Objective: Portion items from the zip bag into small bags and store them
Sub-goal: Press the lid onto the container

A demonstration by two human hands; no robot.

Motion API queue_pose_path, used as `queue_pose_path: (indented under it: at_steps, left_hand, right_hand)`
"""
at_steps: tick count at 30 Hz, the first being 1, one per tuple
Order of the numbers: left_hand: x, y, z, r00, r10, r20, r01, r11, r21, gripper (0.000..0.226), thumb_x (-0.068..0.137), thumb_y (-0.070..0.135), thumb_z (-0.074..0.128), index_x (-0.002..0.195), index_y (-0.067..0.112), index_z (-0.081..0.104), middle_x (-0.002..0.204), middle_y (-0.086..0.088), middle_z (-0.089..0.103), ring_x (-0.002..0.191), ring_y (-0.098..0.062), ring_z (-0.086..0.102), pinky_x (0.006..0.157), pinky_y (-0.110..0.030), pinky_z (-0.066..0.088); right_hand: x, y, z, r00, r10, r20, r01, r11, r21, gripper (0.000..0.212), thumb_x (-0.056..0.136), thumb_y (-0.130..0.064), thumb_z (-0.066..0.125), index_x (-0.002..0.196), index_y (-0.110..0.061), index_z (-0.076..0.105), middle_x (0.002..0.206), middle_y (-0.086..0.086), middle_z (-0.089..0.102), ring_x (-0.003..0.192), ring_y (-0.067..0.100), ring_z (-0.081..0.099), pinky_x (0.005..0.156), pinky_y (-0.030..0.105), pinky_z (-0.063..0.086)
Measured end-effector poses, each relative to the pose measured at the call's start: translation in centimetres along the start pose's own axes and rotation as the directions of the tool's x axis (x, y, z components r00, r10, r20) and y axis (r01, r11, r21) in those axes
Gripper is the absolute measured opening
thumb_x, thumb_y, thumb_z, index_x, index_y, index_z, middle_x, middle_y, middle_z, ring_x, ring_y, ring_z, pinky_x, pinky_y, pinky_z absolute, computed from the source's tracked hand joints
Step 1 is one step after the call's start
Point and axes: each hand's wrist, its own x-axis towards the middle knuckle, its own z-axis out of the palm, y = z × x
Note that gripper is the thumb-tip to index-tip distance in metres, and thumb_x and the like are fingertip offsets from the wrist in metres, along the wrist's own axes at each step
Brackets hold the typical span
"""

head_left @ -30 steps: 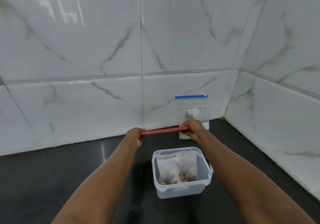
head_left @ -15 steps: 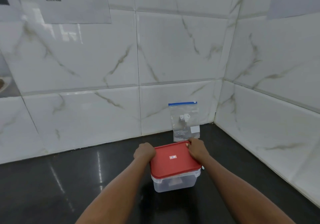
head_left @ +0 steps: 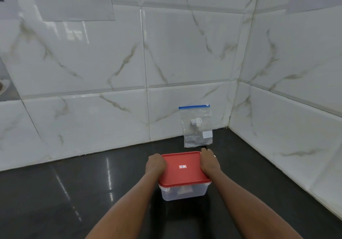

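My left hand [head_left: 155, 164] grips the left edge of the red lid [head_left: 183, 171], fingers curled over it. My right hand [head_left: 210, 164] grips the right edge likewise. The lid sits flat on the clear plastic container [head_left: 183, 193], which stands on the black countertop [head_left: 74, 192]. Its contents show only as a blur. Just beyond it, the blue-topped zip bag [head_left: 197, 127] leans upright against the marble-tiled wall [head_left: 92, 63]. A printed sheet [head_left: 77, 4] hangs far left.
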Motion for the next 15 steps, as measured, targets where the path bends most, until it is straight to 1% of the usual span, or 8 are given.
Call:
queue_pose_path:
  at_steps: [2, 4, 6, 9, 11, 13, 15]
  left_hand:
    - [0.3, 0.1, 0.3, 1.000, -0.011, 0.011, 0.011, 1.000, -0.008, 0.035, 0.091, 0.005, 0.031, 0.113, -0.004, 0.056, 0.121, -0.021, 0.056, 0.109, -0.034, 0.057, 0.093, -0.038, 0.047]
    - [0.5, 0.3, 0.6, 0.998, -0.050, 0.023, 0.051, 0.998, -0.042, 0.036, 0.093, 0.010, 0.031, 0.121, -0.004, 0.049, 0.128, -0.024, 0.051, 0.116, -0.036, 0.052, 0.099, -0.040, 0.044]
    - [0.5, 0.4, 1.1, 0.996, -0.091, 0.018, 0.092, 0.992, -0.084, 0.038, 0.094, 0.014, 0.030, 0.127, -0.003, 0.041, 0.133, -0.024, 0.044, 0.122, -0.038, 0.045, 0.101, -0.041, 0.038]
    - [0.6, 0.1, 1.9, 0.993, -0.120, -0.013, 0.116, 0.979, -0.165, 0.040, 0.098, 0.019, 0.025, 0.128, -0.002, 0.041, 0.133, -0.025, 0.044, 0.122, -0.038, 0.043, 0.101, -0.041, 0.035]
    - [1.2, -0.2, 2.2, 0.990, -0.144, 0.007, 0.142, 0.960, -0.240, 0.052, 0.101, 0.031, 0.019, 0.128, -0.004, 0.046, 0.133, -0.025, 0.048, 0.124, -0.038, 0.044, 0.104, -0.040, 0.034]
    - [1.5, -0.5, 2.3, 0.983, -0.176, 0.047, 0.182, 0.927, -0.329, 0.066, 0.100, 0.045, 0.015, 0.127, -0.004, 0.050, 0.132, -0.024, 0.051, 0.125, -0.037, 0.045, 0.105, -0.039, 0.035]
    - [1.6, -0.6, 2.2, 0.985, -0.167, 0.045, 0.172, 0.923, -0.344, 0.067, 0.099, 0.048, 0.019, 0.128, -0.004, 0.049, 0.132, -0.024, 0.050, 0.125, -0.036, 0.045, 0.104, -0.039, 0.036]
  right_hand:
    - [0.2, 0.1, 0.3, 1.000, -0.002, -0.007, 0.002, 1.000, 0.007, 0.025, 0.098, -0.017, 0.028, 0.115, -0.012, 0.045, 0.117, 0.011, 0.050, 0.102, 0.029, 0.056, 0.089, 0.039, 0.045]
    - [0.2, 0.1, 0.3, 0.999, 0.037, 0.012, -0.037, 0.998, 0.056, 0.022, 0.098, -0.021, 0.028, 0.111, -0.014, 0.044, 0.114, 0.011, 0.050, 0.091, 0.027, 0.053, 0.083, 0.037, 0.044]
    - [0.3, 0.2, 0.5, 0.998, 0.056, 0.031, -0.059, 0.995, 0.079, 0.020, 0.098, -0.023, 0.030, 0.112, -0.014, 0.042, 0.114, 0.012, 0.049, 0.090, 0.027, 0.053, 0.081, 0.038, 0.045]
    - [0.4, 0.4, 0.8, 0.997, 0.056, 0.060, -0.063, 0.992, 0.111, 0.026, 0.100, -0.026, 0.030, 0.115, -0.009, 0.042, 0.119, 0.014, 0.049, 0.103, 0.032, 0.056, 0.086, 0.040, 0.044]
    - [0.7, 0.6, 0.8, 0.989, 0.106, 0.101, -0.126, 0.968, 0.215, 0.041, 0.102, -0.035, 0.023, 0.120, -0.005, 0.046, 0.125, 0.018, 0.052, 0.112, 0.033, 0.053, 0.095, 0.042, 0.041]
    - [0.9, 0.8, 0.9, 0.972, 0.161, 0.170, -0.209, 0.925, 0.318, 0.058, 0.102, -0.043, 0.018, 0.129, -0.001, 0.047, 0.132, 0.019, 0.052, 0.122, 0.033, 0.049, 0.102, 0.039, 0.037]
    - [1.3, 1.1, 0.9, 0.959, 0.168, 0.228, -0.247, 0.891, 0.381, 0.066, 0.101, -0.048, 0.018, 0.134, 0.001, 0.046, 0.135, 0.019, 0.051, 0.126, 0.031, 0.047, 0.104, 0.036, 0.035]
